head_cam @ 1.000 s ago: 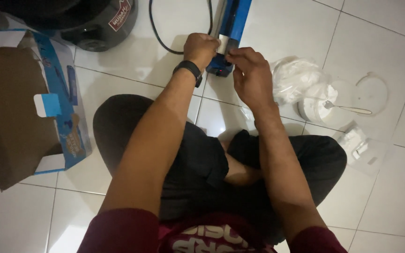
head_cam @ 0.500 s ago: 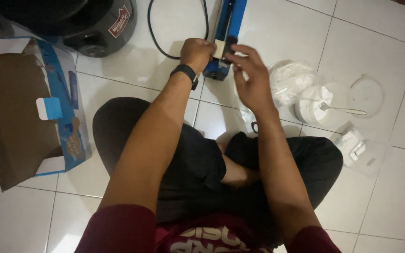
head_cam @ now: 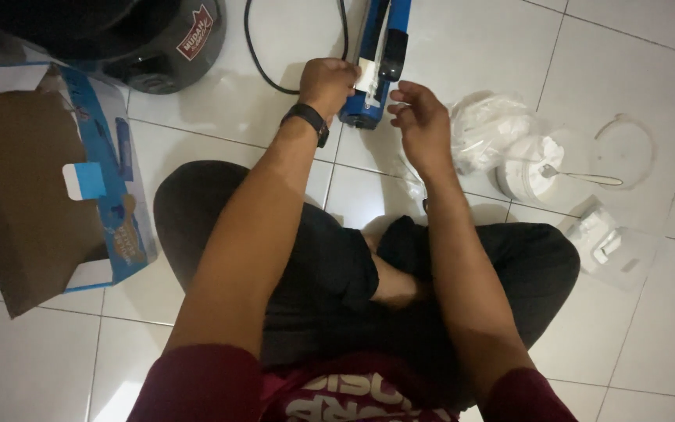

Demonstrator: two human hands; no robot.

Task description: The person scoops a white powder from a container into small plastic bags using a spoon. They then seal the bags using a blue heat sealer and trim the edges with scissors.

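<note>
Two hands work at top centre: our left hand grips the blue sealer, our right hand hovers loose; white tub waits open at right.

The sealing machine lies on the floor ahead of the crossed legs, its cord looping to its left. Far left — an open carton, a helmet behind it. Right of the machine — a bag, then a tub with a spoon in it, a lid beyond.
</note>
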